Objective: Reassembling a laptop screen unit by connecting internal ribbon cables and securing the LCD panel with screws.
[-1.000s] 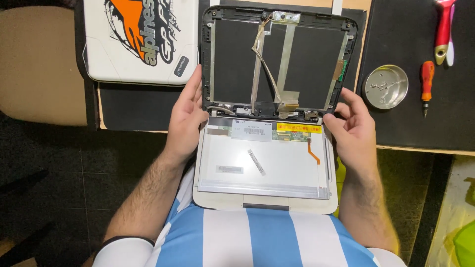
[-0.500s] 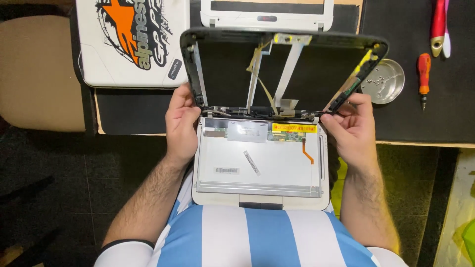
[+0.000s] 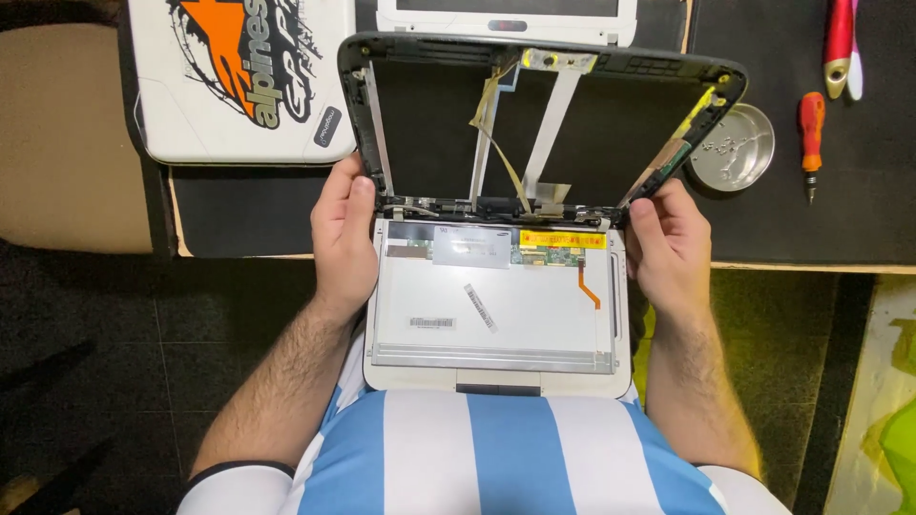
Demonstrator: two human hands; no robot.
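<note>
The left hand (image 3: pixel 342 238) is curled around the lower left corner of the black plastic laptop lid shell (image 3: pixel 534 105), thumb pressed on the inner edge by the hinge and fingers wrapped behind. The right hand (image 3: pixel 668 243) pinches the lid's lower right corner the same way, thumb in front, fingers behind. The lid stands tilted up in the centre top of the frame, its flat ribbon cables (image 3: pixel 496 133) hanging loose inside. Just below it, in the middle of the frame, the detached grey screen panel (image 3: pixel 496 305) lies face down on the white laptop base (image 3: pixel 496 381), which rests on the person's lap. At the upper right, a round shallow metal dish (image 3: pixel 733 148) holds a few small screws. Beside it lies an orange-handled screwdriver (image 3: pixel 811 129). A white laptop with an orange and black sticker (image 3: pixel 239 76) sits at the upper left.
</note>
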